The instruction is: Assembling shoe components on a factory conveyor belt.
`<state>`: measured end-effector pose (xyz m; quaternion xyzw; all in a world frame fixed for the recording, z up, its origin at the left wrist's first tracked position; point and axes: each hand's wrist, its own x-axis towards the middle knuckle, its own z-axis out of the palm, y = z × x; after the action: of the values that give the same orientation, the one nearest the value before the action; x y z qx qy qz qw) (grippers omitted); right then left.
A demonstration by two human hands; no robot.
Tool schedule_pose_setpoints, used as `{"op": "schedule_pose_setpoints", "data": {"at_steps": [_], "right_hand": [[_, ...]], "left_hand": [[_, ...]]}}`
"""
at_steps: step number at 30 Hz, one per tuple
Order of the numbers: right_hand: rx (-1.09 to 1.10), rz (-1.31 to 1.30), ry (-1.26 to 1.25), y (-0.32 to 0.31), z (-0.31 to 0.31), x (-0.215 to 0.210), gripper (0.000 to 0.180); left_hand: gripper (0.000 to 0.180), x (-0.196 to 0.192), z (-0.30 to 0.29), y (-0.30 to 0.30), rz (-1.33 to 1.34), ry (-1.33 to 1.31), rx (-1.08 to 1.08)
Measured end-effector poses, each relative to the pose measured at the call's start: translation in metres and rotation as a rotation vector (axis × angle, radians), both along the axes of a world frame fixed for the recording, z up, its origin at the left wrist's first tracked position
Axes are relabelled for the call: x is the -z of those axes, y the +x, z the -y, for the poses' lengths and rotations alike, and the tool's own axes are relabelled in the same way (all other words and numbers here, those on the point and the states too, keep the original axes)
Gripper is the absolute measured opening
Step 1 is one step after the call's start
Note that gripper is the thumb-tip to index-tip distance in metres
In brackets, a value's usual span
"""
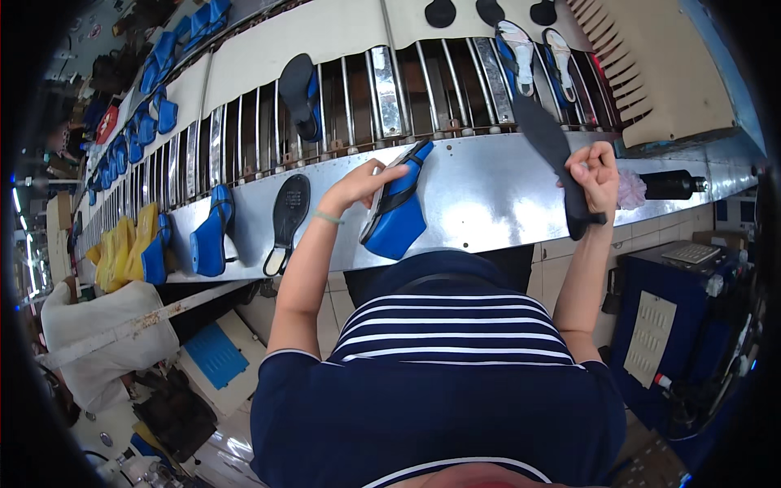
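Note:
My left hand is closed around a blue shoe last with black straps across it, tilted over the metal ledge. Farther right, my right hand grips a long black shoe sole by its heel end, with the toe pointing away and to the left. Another sole, dark with a pale loop at its near end, lies on the ledge left of my left forearm. A strapped blue last stands beyond it.
Metal conveyor slats run behind the ledge, carrying a black-soled last and lasts with whitish undersides. Yellow-covered lasts stand at left. A black bottle and pink mesh lie right. A fringed beige flap borders the conveyor.

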<state>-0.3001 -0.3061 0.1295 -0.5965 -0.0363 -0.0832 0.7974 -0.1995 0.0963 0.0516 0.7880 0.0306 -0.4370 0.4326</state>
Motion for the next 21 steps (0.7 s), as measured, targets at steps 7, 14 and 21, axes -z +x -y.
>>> {"op": "schedule_pose_setpoints", "data": {"at_steps": [7, 14, 21], "right_hand": [[0.094, -0.201, 0.23, -0.021, -0.008, 0.041, 0.086], [-0.05, -0.256, 0.518, -0.03, -0.004, 0.069, 0.078], [-0.136, -0.353, 0.478, -0.028, -0.024, 0.061, 0.065]], "left_hand": [[0.084, -0.003, 0.037, -0.017, -0.112, -0.165, -0.017], [0.091, 0.024, 0.059, -0.045, 0.154, -0.385, -0.132], [0.083, 0.008, 0.053, -0.036, 0.194, -0.726, -0.57]]}}
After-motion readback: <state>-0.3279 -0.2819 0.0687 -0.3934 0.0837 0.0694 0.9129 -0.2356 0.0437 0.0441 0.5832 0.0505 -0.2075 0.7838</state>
